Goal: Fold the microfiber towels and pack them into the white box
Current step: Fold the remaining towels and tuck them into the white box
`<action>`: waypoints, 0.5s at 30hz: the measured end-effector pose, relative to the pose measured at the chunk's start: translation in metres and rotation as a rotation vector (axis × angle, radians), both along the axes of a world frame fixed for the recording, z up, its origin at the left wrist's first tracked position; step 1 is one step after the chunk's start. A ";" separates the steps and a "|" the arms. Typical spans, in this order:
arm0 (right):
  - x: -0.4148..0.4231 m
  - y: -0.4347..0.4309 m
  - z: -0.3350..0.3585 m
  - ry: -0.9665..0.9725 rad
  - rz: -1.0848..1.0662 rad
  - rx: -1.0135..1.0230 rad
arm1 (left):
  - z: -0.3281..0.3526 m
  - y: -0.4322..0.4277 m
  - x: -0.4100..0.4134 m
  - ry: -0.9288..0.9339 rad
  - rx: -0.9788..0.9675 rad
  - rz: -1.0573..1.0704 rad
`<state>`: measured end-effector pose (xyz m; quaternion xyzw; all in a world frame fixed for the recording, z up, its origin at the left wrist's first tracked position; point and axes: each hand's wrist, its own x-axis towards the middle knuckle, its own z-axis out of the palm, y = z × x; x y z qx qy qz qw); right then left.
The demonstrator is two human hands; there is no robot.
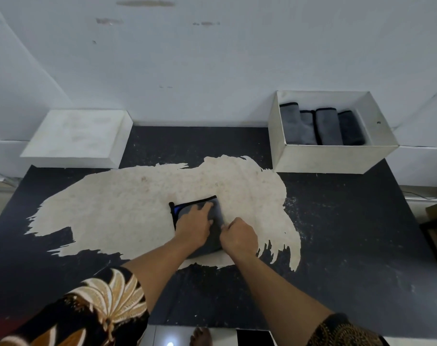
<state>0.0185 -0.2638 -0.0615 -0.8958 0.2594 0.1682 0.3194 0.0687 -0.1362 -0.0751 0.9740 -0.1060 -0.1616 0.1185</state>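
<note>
Currently one grey towel (218,209) with black edging lies on the counter (349,233), about midway between the left and right edges and somewhat toward the near edge. It sits on the pale worn patch (127,203) of the dark counter surface and looks partly folded; the fold count cannot be told.

Left hand (193,224): laid palm-down on top of the towel, fingers straight and slightly spread, pointing toward the far right corner. It covers the left and middle of the towel. The towel's far edge and far left corner show beyond the fingertips.

Right hand (238,234): at the towel's right edge, just beside the left hand, fingers curled under, knuckles up. It appears to pinch the towel's edge, though the fingertips themselves are hidden. A dark strip of towel shows between the two hands and under the right wrist.

White box (324,158): open, at the far right corner of the counter, well apart from both hands. Four folded towels (322,126) stand side by side in it, packed toward its left side.

White lid (77,136): at the far left corner, well apart from the towel.

Both arms enter from the near edge, each with a patterned sleeve (92,310).
</note>
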 end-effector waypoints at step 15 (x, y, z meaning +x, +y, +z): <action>-0.004 0.004 0.003 -0.109 0.156 0.192 | 0.018 -0.062 0.034 0.272 -0.056 0.594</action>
